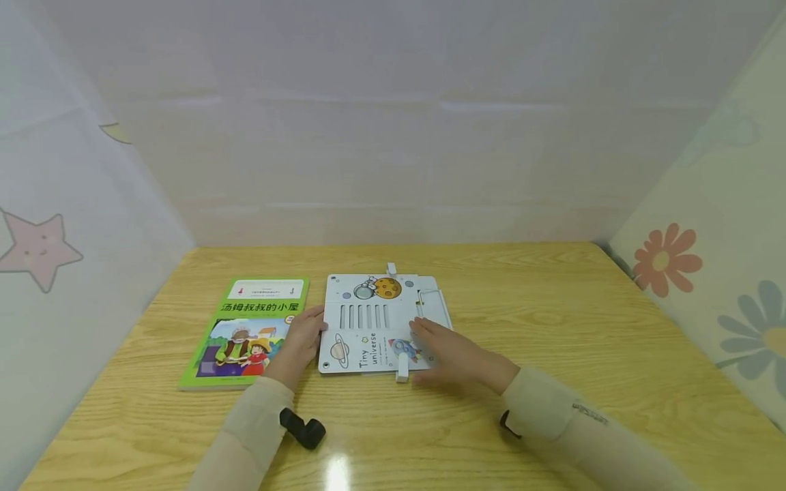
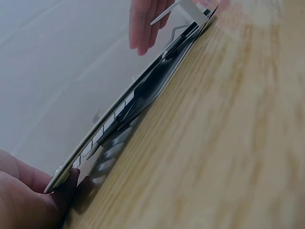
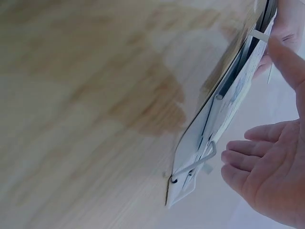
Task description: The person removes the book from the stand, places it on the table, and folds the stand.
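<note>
A white folding book stand (image 1: 399, 315) printed with planets, an astronaut and "Tiny universe" lies on the table, folded nearly flat. My left hand (image 1: 299, 346) grips its left edge; in the left wrist view the thumb and fingers pinch the panel's rim. Over the stand's right part, my right hand (image 1: 457, 356) holds nothing, its fingers straight. The right wrist view shows that palm (image 3: 274, 176) facing the stand, with a gap between. White page clips stick out at the stand's far edge (image 1: 391, 269) and near edge (image 1: 402, 368). A bent wire prop (image 3: 202, 160) shows at its right end.
A green picture book (image 1: 245, 341) with Chinese lettering lies flat to the left of the stand, beside my left hand. The wooden table (image 1: 552, 307) is bounded by pale cloth walls (image 1: 393, 136) at the back and both sides, with star and flower prints.
</note>
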`<state>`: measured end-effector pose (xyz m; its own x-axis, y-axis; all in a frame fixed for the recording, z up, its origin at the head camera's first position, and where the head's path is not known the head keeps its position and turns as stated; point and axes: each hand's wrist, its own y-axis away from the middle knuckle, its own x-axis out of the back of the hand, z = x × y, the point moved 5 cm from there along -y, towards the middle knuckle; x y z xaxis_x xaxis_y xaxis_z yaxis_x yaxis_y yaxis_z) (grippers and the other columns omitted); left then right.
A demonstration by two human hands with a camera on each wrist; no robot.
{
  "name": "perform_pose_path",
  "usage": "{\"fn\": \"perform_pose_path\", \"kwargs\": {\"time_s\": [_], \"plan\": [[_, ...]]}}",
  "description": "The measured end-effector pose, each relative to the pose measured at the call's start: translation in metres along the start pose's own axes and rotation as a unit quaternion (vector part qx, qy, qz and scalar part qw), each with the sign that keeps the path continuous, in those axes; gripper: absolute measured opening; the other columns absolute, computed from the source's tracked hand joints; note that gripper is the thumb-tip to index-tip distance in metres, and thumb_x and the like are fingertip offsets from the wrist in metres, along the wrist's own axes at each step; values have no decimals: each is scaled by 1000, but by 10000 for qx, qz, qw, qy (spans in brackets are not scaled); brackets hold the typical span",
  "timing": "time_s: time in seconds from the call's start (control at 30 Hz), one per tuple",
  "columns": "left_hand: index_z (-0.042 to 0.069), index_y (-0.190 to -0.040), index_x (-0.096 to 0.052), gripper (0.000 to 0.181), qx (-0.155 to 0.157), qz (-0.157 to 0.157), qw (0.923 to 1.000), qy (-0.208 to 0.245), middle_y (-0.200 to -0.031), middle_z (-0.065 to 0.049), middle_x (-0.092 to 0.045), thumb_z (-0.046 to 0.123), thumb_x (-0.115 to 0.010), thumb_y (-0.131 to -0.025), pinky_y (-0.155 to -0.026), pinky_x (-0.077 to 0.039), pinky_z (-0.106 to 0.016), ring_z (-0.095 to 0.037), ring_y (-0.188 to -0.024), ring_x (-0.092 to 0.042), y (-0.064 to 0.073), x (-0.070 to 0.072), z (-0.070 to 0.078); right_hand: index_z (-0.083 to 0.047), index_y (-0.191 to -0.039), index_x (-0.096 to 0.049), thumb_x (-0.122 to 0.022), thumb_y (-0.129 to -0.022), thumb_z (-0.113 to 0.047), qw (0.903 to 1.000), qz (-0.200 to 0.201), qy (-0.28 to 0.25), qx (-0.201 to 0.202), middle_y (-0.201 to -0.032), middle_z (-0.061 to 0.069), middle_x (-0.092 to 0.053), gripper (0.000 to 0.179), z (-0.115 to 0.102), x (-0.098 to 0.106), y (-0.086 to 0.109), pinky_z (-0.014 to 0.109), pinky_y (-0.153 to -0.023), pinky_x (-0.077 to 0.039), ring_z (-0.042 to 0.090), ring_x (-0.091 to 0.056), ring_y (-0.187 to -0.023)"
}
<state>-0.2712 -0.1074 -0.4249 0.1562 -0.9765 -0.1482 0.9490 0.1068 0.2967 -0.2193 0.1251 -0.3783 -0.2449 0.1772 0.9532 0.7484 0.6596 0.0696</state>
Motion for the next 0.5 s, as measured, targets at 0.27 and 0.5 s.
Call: {"fn": "perform_pose_path", "kwargs": {"time_s": [0.27,0.5], "plan": [[-9,-129,-30,51,19,-27,10000,48,-132,-21,-30,-16,-33,-78,-98,-23,-33,-28,-122,-26,-1,0,1,2,-131,-30,-64,-69,-50,9997,-231,-87,58,-135,14,-30,88,-14,-5,-12,33,-99,-22,23,-25,-123],[-8,-129,-29,52,21,-19,10000,59,-133,-22,-30,-16,-33,-78,-98,-24,-34,-29,-121,-27,0,0,1,2,-128,-37,-64,-70,-47,9998,-156,-123,69,-131,14,-37,80,-18,-7,-16,33,-98,-25,24,-31,-120]]}}
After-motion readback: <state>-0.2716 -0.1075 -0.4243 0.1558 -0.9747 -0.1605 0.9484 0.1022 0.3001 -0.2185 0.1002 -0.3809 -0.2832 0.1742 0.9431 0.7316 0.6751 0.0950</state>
